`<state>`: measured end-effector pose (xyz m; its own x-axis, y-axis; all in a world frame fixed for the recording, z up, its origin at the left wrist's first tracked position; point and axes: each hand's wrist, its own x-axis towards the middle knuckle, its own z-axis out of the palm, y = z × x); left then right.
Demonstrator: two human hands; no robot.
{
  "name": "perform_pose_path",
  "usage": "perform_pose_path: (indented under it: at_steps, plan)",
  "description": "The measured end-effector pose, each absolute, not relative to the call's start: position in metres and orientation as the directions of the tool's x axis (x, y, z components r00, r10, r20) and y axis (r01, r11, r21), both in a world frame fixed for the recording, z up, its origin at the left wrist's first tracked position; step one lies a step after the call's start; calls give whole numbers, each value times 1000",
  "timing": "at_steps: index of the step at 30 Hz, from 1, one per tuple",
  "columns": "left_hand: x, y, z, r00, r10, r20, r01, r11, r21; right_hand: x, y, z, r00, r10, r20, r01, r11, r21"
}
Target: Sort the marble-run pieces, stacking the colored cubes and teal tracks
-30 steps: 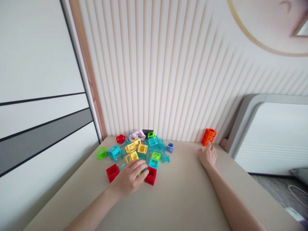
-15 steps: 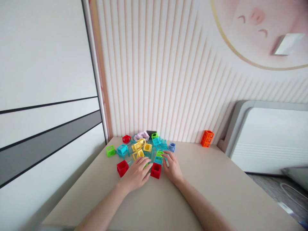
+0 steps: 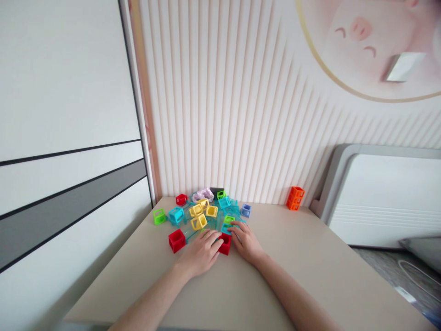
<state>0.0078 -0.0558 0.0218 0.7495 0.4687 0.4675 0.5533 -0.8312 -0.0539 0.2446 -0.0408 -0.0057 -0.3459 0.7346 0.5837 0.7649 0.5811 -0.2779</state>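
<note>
Near the table's middle, a red hollow cube block (image 3: 225, 244), a cyan cube block (image 3: 226, 228) and a green cube block (image 3: 229, 219) stand in a line, touching or nearly so. My left hand (image 3: 203, 252) has its fingertips closed on the left side of the red block. From the right, my right hand (image 3: 247, 242) curls its fingers over the cyan block, its thumb low beside it. A bit of another green block shows behind my left fingers, mostly hidden.
Yellow cube blocks (image 3: 199, 222) and teal transparent pieces (image 3: 230, 209) lie behind my hands. To the left are a red block (image 3: 177, 241), a cyan block (image 3: 176, 215) and a green block (image 3: 159, 216). An orange stack (image 3: 295, 198) stands by the wall at right.
My left hand has moved right, its fingers reaching the red block. My right fingers have come down and left onto the cyan block. The view has shifted slightly.
</note>
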Motion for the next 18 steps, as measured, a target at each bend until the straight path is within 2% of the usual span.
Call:
perform_pose_path:
  at_steps: [11, 18]
  plan:
    - [9, -56, 21, 738, 464, 491, 547, -837, -31, 248, -39, -9, -360, 731, 579, 755, 593, -279]
    - [8, -55, 22, 725, 481, 492, 569, -821, -36, 249, -38, -10, -408, 705, 581, 744, 625, -235]
